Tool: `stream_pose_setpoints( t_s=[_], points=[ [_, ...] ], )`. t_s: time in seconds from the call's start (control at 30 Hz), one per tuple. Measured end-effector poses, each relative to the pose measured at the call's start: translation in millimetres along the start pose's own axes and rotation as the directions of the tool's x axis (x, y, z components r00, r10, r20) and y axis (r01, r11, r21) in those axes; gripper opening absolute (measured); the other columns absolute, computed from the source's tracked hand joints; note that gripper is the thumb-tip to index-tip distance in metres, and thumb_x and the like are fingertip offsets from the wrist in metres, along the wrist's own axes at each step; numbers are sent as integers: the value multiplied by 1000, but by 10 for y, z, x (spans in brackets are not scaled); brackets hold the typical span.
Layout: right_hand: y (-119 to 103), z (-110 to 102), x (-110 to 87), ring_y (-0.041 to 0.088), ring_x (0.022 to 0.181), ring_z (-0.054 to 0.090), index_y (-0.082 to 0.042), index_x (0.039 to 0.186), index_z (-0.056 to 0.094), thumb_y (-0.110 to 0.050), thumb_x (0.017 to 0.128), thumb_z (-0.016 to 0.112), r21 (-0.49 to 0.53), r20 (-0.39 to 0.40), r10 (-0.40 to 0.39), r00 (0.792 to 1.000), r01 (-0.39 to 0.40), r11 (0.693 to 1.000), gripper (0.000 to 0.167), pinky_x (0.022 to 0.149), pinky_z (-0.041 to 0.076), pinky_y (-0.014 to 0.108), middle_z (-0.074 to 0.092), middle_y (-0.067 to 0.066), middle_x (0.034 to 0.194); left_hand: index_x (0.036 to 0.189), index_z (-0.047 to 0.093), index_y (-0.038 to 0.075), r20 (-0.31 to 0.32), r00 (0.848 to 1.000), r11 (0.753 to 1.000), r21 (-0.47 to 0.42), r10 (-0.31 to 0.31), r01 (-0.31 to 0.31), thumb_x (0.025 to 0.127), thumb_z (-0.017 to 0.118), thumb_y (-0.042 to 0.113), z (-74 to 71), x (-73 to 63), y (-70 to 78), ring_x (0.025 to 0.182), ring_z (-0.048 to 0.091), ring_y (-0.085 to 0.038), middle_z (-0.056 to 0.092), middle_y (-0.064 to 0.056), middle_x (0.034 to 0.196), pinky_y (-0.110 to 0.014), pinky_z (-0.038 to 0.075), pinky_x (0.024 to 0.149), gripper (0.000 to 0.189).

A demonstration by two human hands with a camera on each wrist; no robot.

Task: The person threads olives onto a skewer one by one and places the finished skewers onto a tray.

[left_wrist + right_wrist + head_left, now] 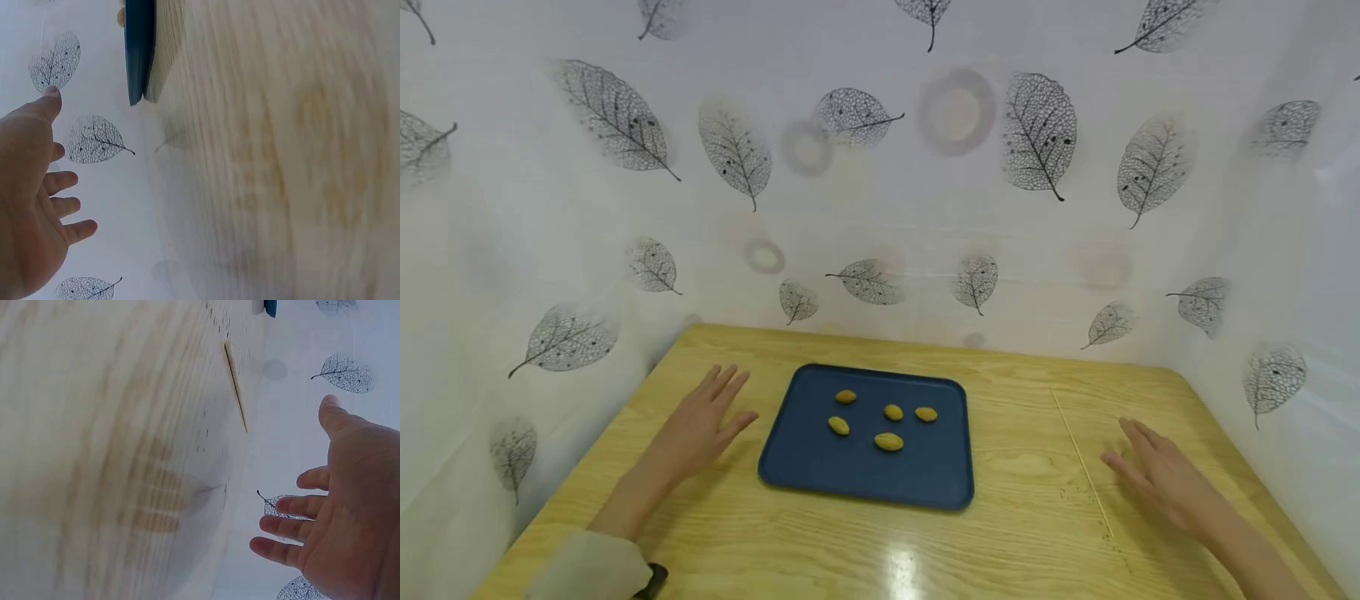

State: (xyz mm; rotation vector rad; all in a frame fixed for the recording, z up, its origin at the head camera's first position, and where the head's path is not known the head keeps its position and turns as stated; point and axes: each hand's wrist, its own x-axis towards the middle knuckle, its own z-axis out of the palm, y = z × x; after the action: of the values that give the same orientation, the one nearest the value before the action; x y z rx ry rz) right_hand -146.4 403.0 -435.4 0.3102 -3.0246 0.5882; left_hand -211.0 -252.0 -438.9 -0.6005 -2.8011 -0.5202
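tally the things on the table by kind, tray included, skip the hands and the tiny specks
blue tray: 1
oval yellow-brown pieces, all in the tray: 5
thin pale stick, to the right of the tray: 1
total: 7

Bright glare [902, 573] on table [737, 533]; wrist views hazy.

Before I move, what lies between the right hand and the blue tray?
In the head view, a thin yellowish stick lies on the tabletop between the right hand and the blue tray, with small dark specks near it.
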Motion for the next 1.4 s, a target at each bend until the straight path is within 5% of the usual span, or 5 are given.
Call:
stream_pose_setpoints(
  t_s=[0.23, 0.4, 0.73, 1.13, 1.4],
  points=[
    [-91, 30, -75, 64, 121, 45, 17, 151, 33, -37, 109, 53, 8, -4, 27, 1000, -27, 1000, 71, 93, 39, 79, 42, 46, 140, 153, 45, -3, -53, 998, 998, -35, 45, -47, 104, 65, 33, 44, 31, 210, 141, 42, -46, 47, -26, 152, -64, 41, 110, 63],
    [-169, 67, -102, 40, 99, 65, 20, 146, 38, -33, 108, 56, 81, -8, 80, 997, -79, 994, 68, 80, 56, 59, 60, 33, 124, 147, 53, -1, -111, 990, 993, -76, 86, -95, 101, 70, 26, 102, 66, 414, 128, 56, -42, 57, -23, 140, -57, 52, 99, 56],
    [-285, 146, -220, 17, 85, 67, 21, 139, 48, -27, 107, 61, 226, -8, 187, 982, -180, 957, 59, 68, 55, 26, 70, 12, 107, 146, 58, 5, -55, 991, 970, -206, 119, -128, 101, 70, 28, 240, 194, 804, 126, 59, -36, 61, -14, 138, -54, 53, 100, 52],
    [-414, 239, -350, 12, 78, 66, 19, 140, 49, -32, 107, 61, 418, 94, 395, 914, -397, 817, 62, 67, 59, 26, 71, 17, 113, 145, 59, 5, 37, 987, 930, -341, 158, -137, 101, 70, 26, 433, 297, 1141, 116, 66, -25, 65, -9, 134, -47, 57, 93, 49],
    [-448, 265, -367, 13, 75, 62, 18, 137, 53, -33, 105, 63, 364, 113, 419, 901, -430, 826, 61, 63, 54, 25, 72, 13, 109, 142, 61, 4, 90, 982, 925, -360, 163, -121, 101, 70, 22, 572, 353, 1245, 108, 68, -22, 65, -11, 130, -42, 59, 86, 46]
  ],
)
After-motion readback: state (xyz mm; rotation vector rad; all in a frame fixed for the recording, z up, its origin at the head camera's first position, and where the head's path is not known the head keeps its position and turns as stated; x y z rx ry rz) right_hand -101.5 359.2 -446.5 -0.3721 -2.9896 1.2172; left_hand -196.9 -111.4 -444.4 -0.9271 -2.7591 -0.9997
